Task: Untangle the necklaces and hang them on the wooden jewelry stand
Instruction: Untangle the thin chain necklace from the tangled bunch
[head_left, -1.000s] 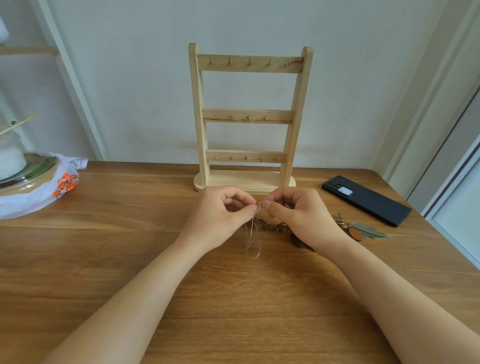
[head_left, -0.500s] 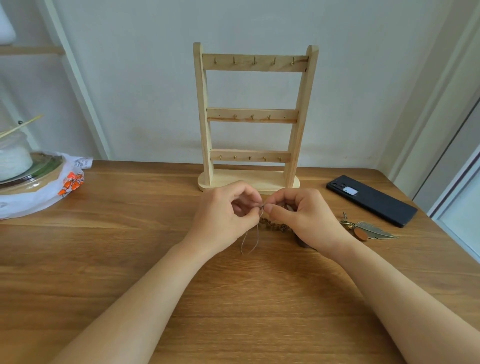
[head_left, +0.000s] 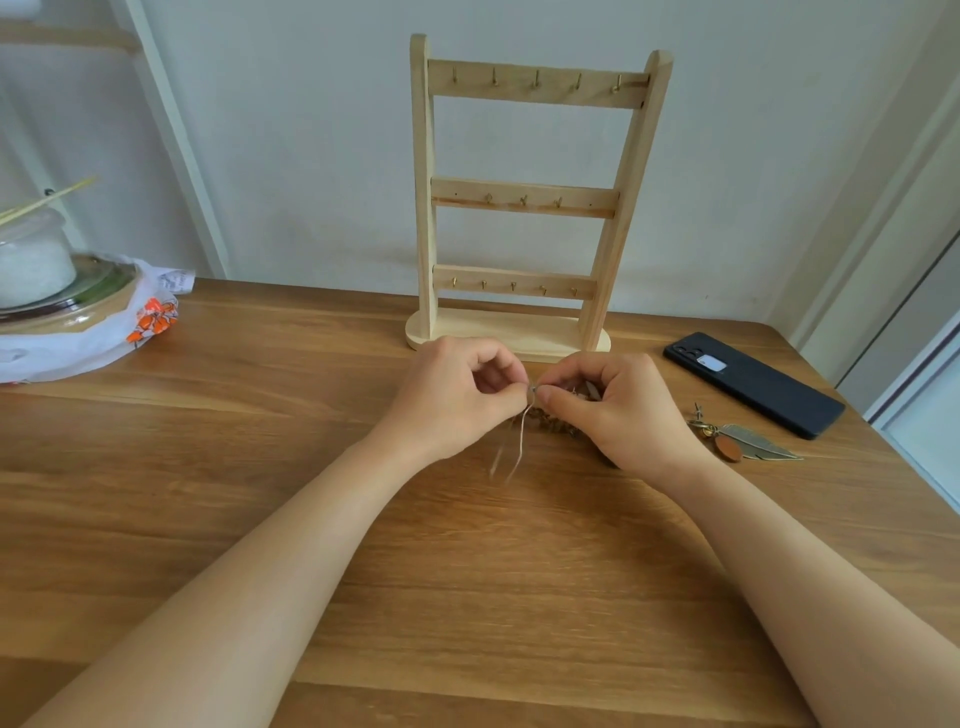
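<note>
Two hands (head_left: 540, 400) pinch thin necklace (head_left: 519, 441) | loop blurred, seemingly dangling | stand (head_left: 524, 195) bare

Bare hands, bare forearms.
The left hand (head_left: 457, 397) and right hand (head_left: 621, 410) wore no sleeves, rings or watch.

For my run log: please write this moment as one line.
stage: untangling | left hand: pinching thin chain | right hand: pinching same spot | stand: hooks bare | pendant: on table
</note>
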